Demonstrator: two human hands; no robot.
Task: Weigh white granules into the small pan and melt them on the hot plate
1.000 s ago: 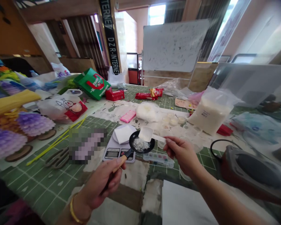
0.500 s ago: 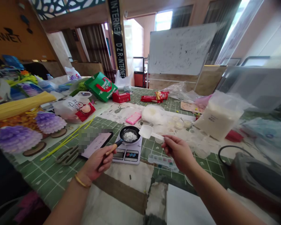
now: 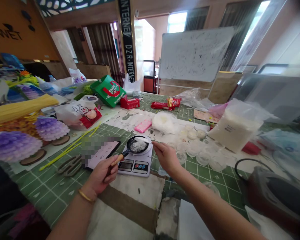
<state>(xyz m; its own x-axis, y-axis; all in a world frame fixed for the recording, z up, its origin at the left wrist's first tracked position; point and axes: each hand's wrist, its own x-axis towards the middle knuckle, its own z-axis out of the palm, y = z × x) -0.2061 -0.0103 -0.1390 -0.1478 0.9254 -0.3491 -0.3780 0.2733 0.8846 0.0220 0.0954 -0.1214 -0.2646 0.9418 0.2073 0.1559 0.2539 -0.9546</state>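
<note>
My left hand [image 3: 102,175] is closed around the wooden handle of a small black frying pan [image 3: 128,144]. White flakes [image 3: 138,147] lie in the pan, which is over a white digital kitchen scale [image 3: 147,160]; whether it rests on the plate I cannot tell. My right hand [image 3: 167,158] pinches the handle of a white plastic scoop [image 3: 144,141], whose head is tipped over the pan among the flakes. Left of the scale, a phone [image 3: 103,151] shows running digits beside grey-handled scissors [image 3: 70,165].
Several clear small cups [image 3: 192,148] spread to the right, below a bag of pale granules [image 3: 236,128]. A dark red appliance [image 3: 272,190] with a cable stands at the right. A pink block [image 3: 143,126] lies behind the scale; purple paper flowers [image 3: 15,146] are at left.
My right hand has moved left with the scoop, from beside the pan to over it, and the scoop has tilted. My left hand stays on the pan handle.
</note>
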